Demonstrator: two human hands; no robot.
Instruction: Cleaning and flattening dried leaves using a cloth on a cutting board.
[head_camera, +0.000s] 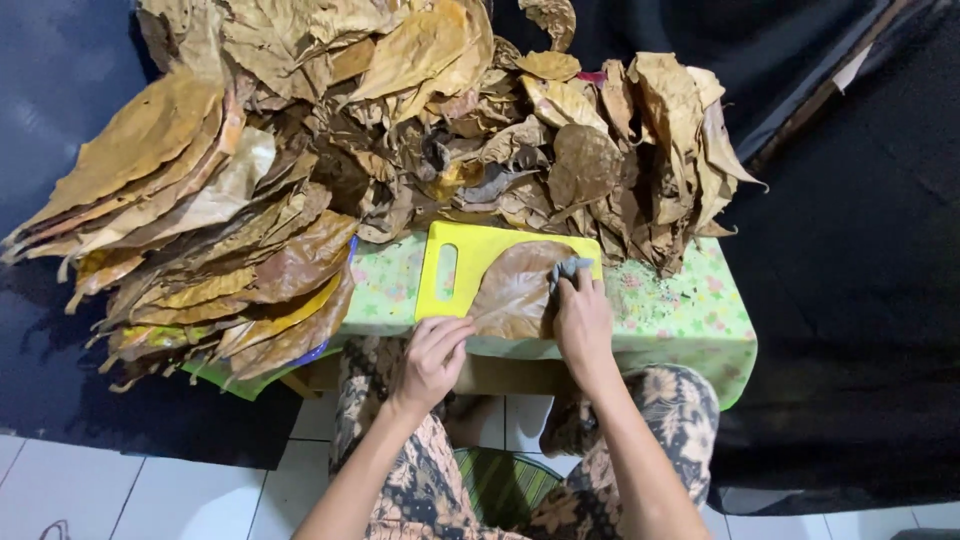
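Brown and dry, one large leaf lay flat on the yellow cutting board, which sat on our small floral-covered table. Our left hand pressed its bent fingers down on the leaf's near end. Our right hand pinched a small grey cloth against the leaf's far edge. Heaps of dried leaves crowded behind and to the left.

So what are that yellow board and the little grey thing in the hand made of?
The yellow board looks like smooth moulded plastic: even colour, rounded handle slot. The grey wad under the right hand seems soft cloth, bunched and matte, though too small to be sure.
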